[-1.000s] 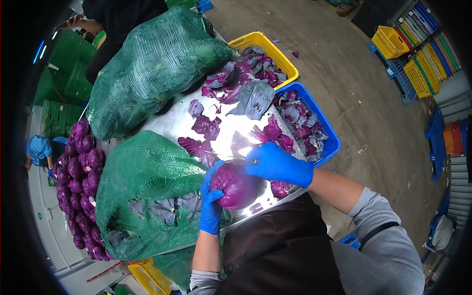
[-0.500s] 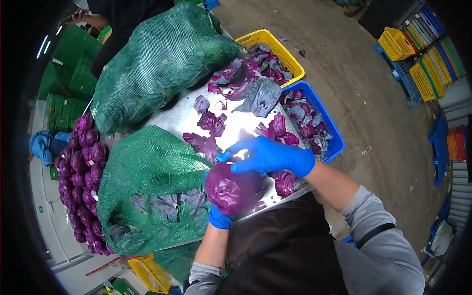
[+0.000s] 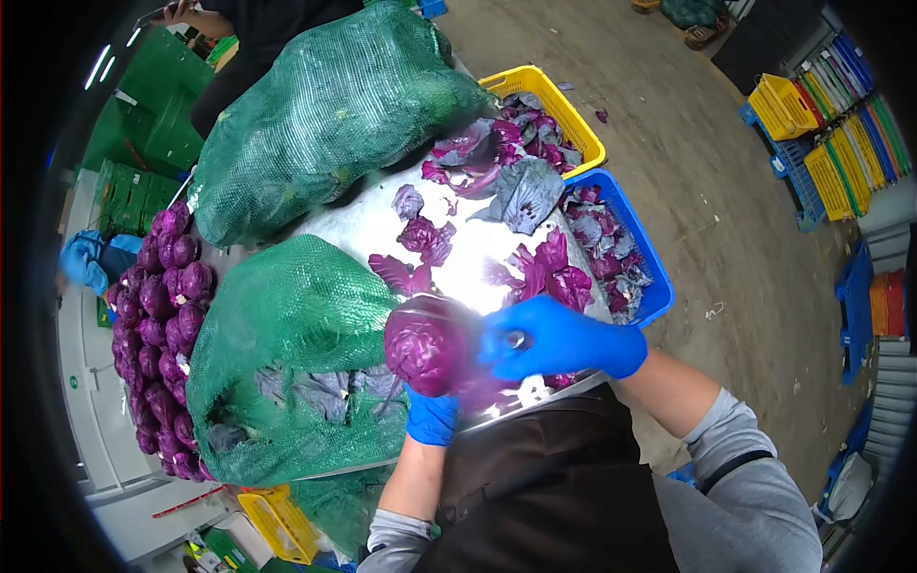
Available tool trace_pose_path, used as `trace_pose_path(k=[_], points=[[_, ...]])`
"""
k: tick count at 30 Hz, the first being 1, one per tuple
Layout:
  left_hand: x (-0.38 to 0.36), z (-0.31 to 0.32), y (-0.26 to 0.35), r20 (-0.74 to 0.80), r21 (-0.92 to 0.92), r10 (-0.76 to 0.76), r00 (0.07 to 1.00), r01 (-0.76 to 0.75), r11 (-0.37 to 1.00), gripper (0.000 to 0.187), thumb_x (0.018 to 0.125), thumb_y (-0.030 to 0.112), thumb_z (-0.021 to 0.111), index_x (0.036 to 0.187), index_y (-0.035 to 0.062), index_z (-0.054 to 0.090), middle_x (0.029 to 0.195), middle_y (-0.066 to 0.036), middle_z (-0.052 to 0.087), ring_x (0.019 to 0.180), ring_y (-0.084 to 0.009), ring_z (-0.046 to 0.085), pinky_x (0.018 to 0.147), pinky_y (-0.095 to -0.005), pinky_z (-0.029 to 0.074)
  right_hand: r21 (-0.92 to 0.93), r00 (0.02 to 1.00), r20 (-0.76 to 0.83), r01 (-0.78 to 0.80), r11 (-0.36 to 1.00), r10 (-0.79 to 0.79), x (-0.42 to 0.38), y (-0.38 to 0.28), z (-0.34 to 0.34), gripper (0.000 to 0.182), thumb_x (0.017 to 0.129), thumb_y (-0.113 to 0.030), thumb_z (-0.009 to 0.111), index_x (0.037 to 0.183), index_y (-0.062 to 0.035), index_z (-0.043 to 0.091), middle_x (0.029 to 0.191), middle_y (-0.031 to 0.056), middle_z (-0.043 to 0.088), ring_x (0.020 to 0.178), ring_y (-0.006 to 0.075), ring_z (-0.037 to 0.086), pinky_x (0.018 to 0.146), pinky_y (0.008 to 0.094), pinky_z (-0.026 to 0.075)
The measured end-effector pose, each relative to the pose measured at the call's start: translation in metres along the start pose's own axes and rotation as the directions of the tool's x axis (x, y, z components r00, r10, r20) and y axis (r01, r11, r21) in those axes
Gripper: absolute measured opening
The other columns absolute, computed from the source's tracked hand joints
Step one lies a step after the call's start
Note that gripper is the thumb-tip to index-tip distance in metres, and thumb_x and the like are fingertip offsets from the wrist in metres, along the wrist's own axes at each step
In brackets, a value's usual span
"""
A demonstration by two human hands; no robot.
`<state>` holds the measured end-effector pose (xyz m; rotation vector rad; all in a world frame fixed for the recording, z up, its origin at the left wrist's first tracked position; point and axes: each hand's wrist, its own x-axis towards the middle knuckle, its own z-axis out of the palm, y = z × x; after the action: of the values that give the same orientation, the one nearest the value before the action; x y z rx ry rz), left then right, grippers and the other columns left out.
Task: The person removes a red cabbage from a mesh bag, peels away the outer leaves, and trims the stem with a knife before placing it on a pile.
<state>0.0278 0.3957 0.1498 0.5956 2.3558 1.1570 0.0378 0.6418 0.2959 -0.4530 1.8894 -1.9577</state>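
My left hand (image 3: 432, 418), in a blue glove, holds a red cabbage head (image 3: 425, 346) from below, lifted over the near edge of the steel table (image 3: 358, 229). My right hand (image 3: 564, 339), also gloved in blue, presses against the right side of the head. Its fingers are closed round a small knife (image 3: 516, 339), of which only a bit of metal shows. Loose purple leaves (image 3: 549, 272) lie on the table just beyond my hands.
Two green mesh sacks (image 3: 287, 325) (image 3: 334, 115) fill the left of the table. Trimmed cabbages (image 3: 167, 325) are piled at far left. A yellow crate (image 3: 564, 115) and a blue crate (image 3: 630, 248) hold leaf scraps. Another person (image 3: 248, 29) stands at the top. Stacked crates (image 3: 821, 124) are at the right.
The cabbage has been raised and turned to the left in my left hand. My right hand has dropped from the top of the head to its right side.
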Motion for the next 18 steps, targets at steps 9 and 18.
trace_pose_path(k=[9,18], points=[[0.011,-0.085,0.148,-0.15,-0.934,0.024,0.988,-0.149,0.324,0.1,0.067,0.047,0.071,0.14,0.0005,0.021,0.142,-0.015,0.03,0.129,-0.0285,0.035,0.108,-0.0419,0.028,0.146,0.949,-0.166,-0.245,0.958,0.268,0.0,-0.027,-0.003,0.06,0.079,-0.024,0.069,0.131,-0.0071,0.043,0.068,0.0012,0.056,0.052,0.0051,0.048,0.046,0.0208,0.038],[-0.008,-0.029,0.079,-0.03,-0.964,-0.293,0.955,-0.105,-0.244,0.082,0.069,0.04,0.073,0.135,0.0092,0.035,0.137,-0.014,0.039,0.126,-0.0325,0.038,0.107,-0.0522,0.027,0.04,0.982,-0.19,0.025,0.999,-0.017,-0.007,0.004,0.008,0.066,0.077,-0.012,0.07,0.135,-0.0083,0.039,0.13,0.0107,0.046,0.073,0.005,0.052,0.064,0.0227,0.048]])
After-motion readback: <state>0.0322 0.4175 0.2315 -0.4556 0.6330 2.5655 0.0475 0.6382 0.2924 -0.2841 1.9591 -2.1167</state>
